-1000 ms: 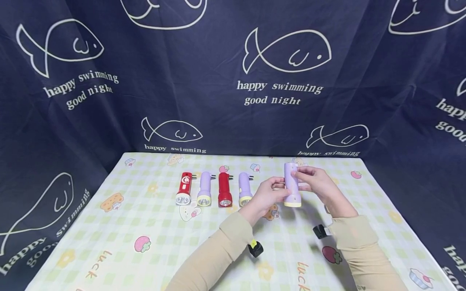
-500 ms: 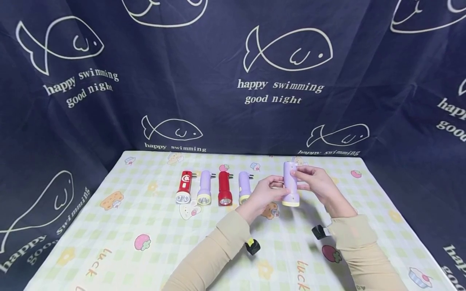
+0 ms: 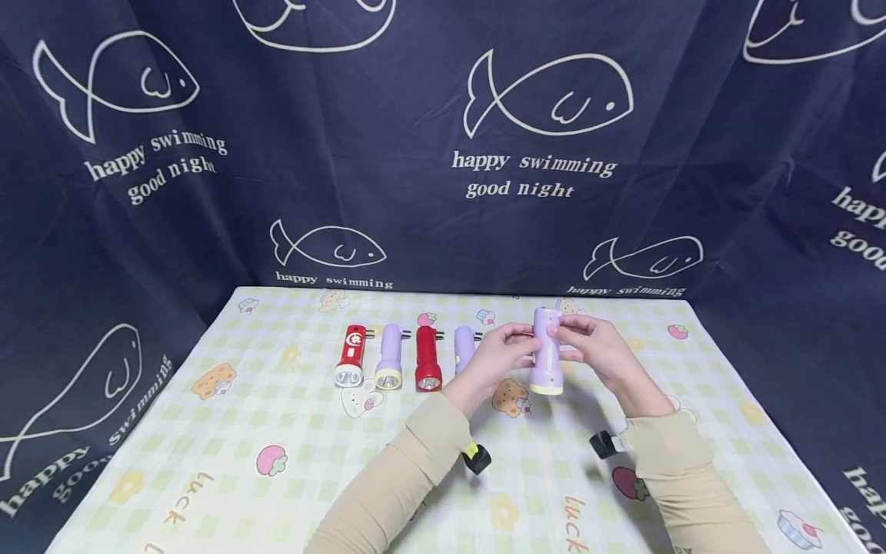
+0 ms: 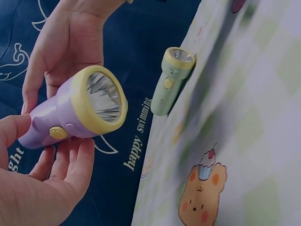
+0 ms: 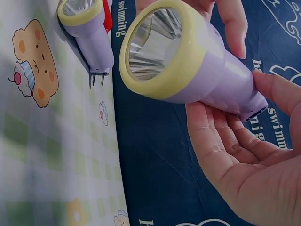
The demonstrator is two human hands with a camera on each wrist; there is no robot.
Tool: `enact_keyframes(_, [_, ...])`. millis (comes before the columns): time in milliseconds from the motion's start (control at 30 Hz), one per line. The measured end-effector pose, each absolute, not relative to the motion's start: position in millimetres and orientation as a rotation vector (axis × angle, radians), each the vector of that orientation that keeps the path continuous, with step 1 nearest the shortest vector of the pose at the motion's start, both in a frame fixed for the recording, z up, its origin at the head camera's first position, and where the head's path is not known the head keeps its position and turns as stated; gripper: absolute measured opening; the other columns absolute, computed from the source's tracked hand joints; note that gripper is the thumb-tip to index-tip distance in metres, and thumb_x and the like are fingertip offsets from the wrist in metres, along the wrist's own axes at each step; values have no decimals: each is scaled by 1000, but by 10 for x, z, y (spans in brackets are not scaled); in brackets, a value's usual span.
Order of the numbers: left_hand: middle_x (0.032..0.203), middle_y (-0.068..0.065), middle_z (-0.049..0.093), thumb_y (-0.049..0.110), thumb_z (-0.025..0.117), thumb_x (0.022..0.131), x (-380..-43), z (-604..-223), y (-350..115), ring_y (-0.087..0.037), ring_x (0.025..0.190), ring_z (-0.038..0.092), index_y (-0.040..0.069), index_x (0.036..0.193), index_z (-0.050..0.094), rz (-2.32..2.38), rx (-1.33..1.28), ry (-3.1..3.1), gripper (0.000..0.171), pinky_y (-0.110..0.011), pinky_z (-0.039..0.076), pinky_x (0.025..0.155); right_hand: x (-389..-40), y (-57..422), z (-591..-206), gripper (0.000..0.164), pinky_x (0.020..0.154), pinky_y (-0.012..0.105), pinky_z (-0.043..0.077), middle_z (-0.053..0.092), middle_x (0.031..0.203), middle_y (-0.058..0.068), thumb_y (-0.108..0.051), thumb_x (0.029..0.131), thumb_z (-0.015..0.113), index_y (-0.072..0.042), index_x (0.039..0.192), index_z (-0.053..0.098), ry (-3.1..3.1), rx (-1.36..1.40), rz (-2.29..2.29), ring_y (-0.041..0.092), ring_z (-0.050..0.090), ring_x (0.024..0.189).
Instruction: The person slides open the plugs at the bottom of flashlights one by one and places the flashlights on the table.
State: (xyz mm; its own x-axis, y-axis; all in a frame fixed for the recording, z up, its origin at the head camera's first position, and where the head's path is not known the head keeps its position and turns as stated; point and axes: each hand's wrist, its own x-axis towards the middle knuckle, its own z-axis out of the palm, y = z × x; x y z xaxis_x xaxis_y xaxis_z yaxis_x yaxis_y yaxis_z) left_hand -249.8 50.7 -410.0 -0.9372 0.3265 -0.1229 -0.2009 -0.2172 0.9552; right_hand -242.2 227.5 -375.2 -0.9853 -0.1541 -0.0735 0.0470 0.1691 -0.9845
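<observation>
A lavender flashlight (image 3: 547, 358) with a yellow rim is held up over the table, lens end toward the wearer. My left hand (image 3: 493, 360) pinches it from the left; in the left wrist view the thumb is on one side and the fingers underneath, near a yellow switch (image 4: 58, 133). From the right, my right hand (image 3: 601, 352) holds it, thumb near the tail end and fingers below in the right wrist view. Its lens (image 5: 155, 44) looks unlit. Behind the left hand, a lavender flashlight (image 3: 464, 344) lying on the table is partly covered.
Left of the hands, a red flashlight (image 3: 427, 358), a lavender one (image 3: 391, 358) and a red-and-white one (image 3: 351, 354) lie in a row, plug prongs pointing right. A green flashlight (image 4: 165, 87) lies on the patterned tablecloth (image 3: 228, 431). Dark fish-print curtain (image 3: 415, 154) hangs behind.
Both hands have brought the lavender flashlight slightly left. My left hand has shifted left and up along it, now covering the lens end of the nearest lying flashlight.
</observation>
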Motion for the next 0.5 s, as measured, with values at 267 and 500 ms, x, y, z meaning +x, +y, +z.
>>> enact_keyframes(267, [103, -6, 64, 13, 66, 88, -2533, -4045, 465, -14, 88, 63, 5, 119, 60, 2221, 172, 1728, 33, -33, 56, 79, -2415, 2252, -3767, 58, 81, 27, 56, 56, 108, 0, -17, 91, 62, 17, 131, 37, 2270, -131, -1933, 3, 62, 89])
enact_keyframes(500, [104, -5, 64, 14, 68, 87, -2553, -4033, 442, -15, 89, 64, 8, 119, 61, 2206, 168, 1773, 33, -35, 57, 76, -2411, 2222, -3797, 55, 80, 29, 56, 59, 101, -1, -13, 91, 62, 17, 130, 38, 2256, -150, -1935, 6, 63, 87])
